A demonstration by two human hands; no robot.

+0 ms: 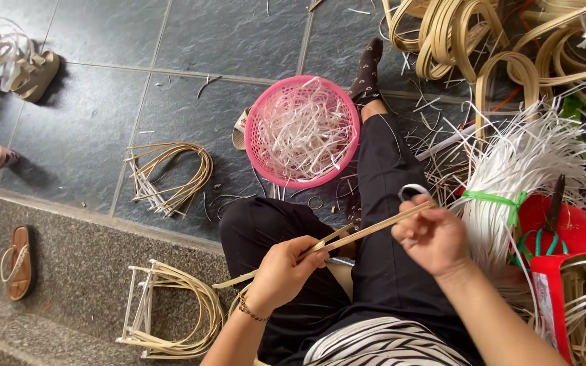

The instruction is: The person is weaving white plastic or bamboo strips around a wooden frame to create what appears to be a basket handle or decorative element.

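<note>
My left hand (286, 270) is closed around the lower part of a bundle of tan cane strips (367, 232) that slants up to the right across my lap. My right hand (431, 234) pinches the upper end of the same bundle, with a thin white strip (413, 190) looped over its fingers. A bead bracelet sits on my left wrist. My legs in black trousers (381, 169) stretch out below the hands.
A pink round basket (258, 129) of white strip offcuts lies by my foot. A tied bunch of white strips (517, 163) and red containers (578, 227) are at right. Bent cane loops (171, 176) and finished frames (171, 312) lie left. Sandals (18, 261) rest on the step.
</note>
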